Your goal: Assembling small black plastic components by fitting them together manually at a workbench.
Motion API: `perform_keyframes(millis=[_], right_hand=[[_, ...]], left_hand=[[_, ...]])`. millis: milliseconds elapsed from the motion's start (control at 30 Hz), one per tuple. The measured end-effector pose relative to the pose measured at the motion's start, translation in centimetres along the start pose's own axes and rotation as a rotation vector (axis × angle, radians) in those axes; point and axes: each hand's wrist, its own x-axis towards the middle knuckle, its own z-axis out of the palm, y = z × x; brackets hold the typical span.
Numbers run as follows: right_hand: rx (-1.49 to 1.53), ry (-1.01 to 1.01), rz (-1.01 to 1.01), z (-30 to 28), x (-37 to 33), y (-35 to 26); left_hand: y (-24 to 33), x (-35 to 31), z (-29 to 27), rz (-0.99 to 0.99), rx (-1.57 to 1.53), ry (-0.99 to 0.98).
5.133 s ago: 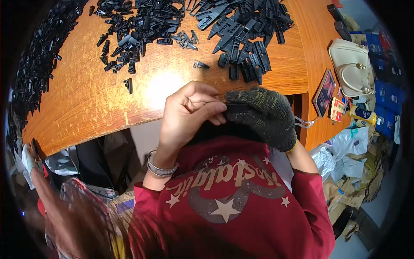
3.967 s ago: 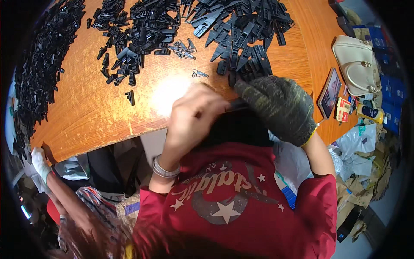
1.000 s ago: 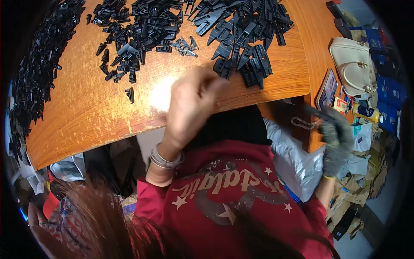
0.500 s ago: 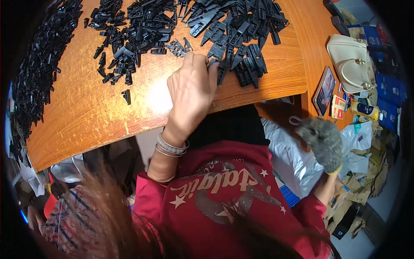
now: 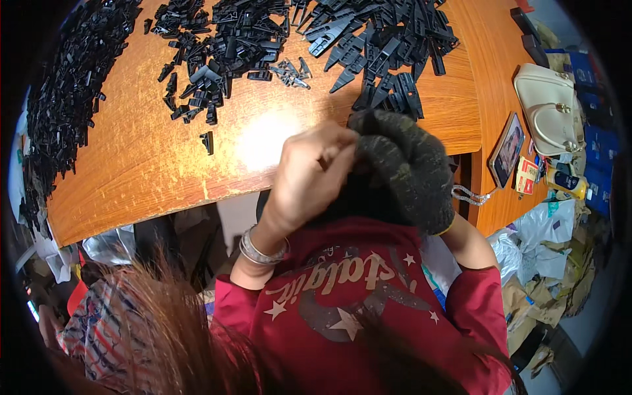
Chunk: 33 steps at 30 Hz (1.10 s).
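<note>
Just over the table's near edge, my two hands meet fingertip to fingertip. My bare left hand [image 5: 309,174], with bracelets [image 5: 258,247] at its wrist, is closed in a pinch. My right hand [image 5: 411,174] wears a dark knitted glove and curls its fingers against the left fingertips. Whatever lies between them is hidden by the fingers and the dark glove. Beyond the hands is a heap of long black plastic parts [image 5: 385,46], partly covered by the glove. Left of it lie some small grey-clear pieces [image 5: 291,72] and a pile of short black clips [image 5: 243,39].
A dense band of small black parts [image 5: 72,85] runs down the table's [image 5: 145,174] left side. One lone black clip [image 5: 207,142] lies nearer. To the right are a phone [image 5: 507,151], a beaded strap [image 5: 473,195], a cream handbag [image 5: 546,108] and a yellow bottle [image 5: 569,182]. Someone in patterned cloth [image 5: 122,329] sits left.
My left hand has drawn back from the heap toward the table edge. My gloved right hand has come up from the lower right to meet it. The view has shifted slightly.
</note>
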Motion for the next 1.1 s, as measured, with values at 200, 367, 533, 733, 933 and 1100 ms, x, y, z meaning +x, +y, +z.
perform_keyframes(millis=[200, 367, 533, 733, 933, 1100], right_hand=[[0.117, 0.07, 0.22, -2.0, -0.4, -1.1], [-0.01, 0.064, 0.185, -2.0, -0.2, -0.4], [-0.529, -0.125, -0.375, -1.9, 0.6, 1.1], [-0.864, -0.09, -0.601, -1.4, 2.0, 0.9], [-0.994, -0.323, -0.446, -1.5, 2.4, -0.6], [-1.174, -0.348, -0.772, -1.8, 3.6, 1.1]], left_hand=[[-1.9, 4.1, -3.5, 0.39, 0.978, 0.295], [-0.9, 3.0, -3.8, 0.451, 0.954, 0.059], [-0.7, 1.2, -3.0, 0.346, 0.709, -0.129], [-1.1, 1.1, -3.0, 0.322, 0.665, -0.136], [-1.5, 1.0, -2.9, 0.334, 0.631, -0.109], [-2.1, 0.9, -3.0, 0.348, 0.572, -0.088]])
